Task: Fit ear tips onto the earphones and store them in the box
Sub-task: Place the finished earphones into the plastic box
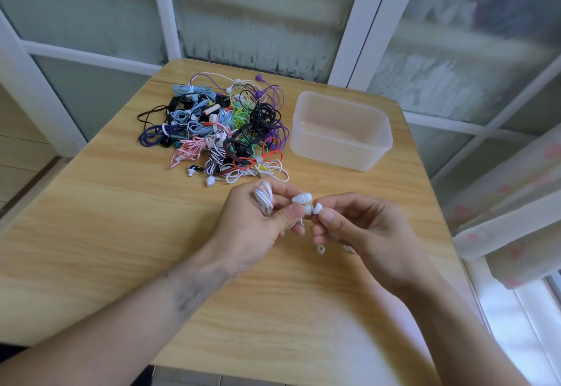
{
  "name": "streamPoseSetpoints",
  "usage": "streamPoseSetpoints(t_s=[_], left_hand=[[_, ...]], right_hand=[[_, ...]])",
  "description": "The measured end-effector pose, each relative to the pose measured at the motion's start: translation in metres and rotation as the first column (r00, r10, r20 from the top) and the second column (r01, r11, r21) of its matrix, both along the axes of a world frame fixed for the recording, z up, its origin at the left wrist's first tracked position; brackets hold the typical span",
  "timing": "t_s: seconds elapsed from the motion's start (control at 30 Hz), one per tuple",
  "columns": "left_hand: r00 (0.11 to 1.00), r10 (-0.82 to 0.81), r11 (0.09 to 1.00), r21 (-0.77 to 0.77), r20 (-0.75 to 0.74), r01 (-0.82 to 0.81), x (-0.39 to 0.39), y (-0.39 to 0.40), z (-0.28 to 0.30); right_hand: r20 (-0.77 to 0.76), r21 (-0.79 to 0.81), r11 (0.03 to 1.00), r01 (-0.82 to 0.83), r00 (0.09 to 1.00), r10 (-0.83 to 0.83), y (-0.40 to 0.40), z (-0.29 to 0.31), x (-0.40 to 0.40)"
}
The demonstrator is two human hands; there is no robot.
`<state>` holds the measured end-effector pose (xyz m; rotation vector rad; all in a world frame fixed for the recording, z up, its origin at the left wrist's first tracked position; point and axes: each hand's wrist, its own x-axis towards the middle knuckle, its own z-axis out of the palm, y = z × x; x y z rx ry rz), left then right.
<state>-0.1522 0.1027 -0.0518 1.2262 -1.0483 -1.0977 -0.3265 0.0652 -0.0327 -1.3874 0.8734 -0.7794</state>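
Note:
My left hand (pixel 258 221) grips a pair of white earphones: the coiled cable (pixel 263 199) lies over my fingers and one earbud (pixel 302 198) sticks out between fingertips. My right hand (pixel 361 221) pinches a white ear tip (pixel 317 208) against the second earbud (pixel 308 210), held between both thumbs. A loose white ear tip (pixel 320 249) lies on the table below my hands, and another (pixel 347 247) peeks out beside my right hand. The clear plastic box (pixel 376 143) stands empty at the back right.
A tangled pile of coloured earphones (pixel 218 127) covers the far middle of the wooden table (pixel 106 234). A white earbud (pixel 210 180) lies at the pile's near edge. Frosted window panes stand behind the table; a curtain hangs at the right.

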Motion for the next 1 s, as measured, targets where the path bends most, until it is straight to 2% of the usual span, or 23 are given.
streamPoseSetpoints(t_s=[0.23,0.67,1.0], left_hand=[[0.999,-0.030,0.999,-0.018,0.044,0.031,0.0032,-0.0003,0.0038],[0.990,-0.091,0.992,-0.073,0.110,0.100,0.0049,0.0005,0.0053],[0.982,-0.109,0.990,-0.071,0.153,0.121,0.0045,0.0034,0.0053]], right_hand=[[-0.115,-0.001,1.000,-0.003,0.993,0.003,-0.0036,0.0048,-0.0059],[-0.068,0.112,0.991,-0.071,0.995,0.079,-0.0036,0.0050,-0.0072],[0.029,0.268,0.959,-0.090,0.996,0.086,-0.0020,0.0028,-0.0025]])
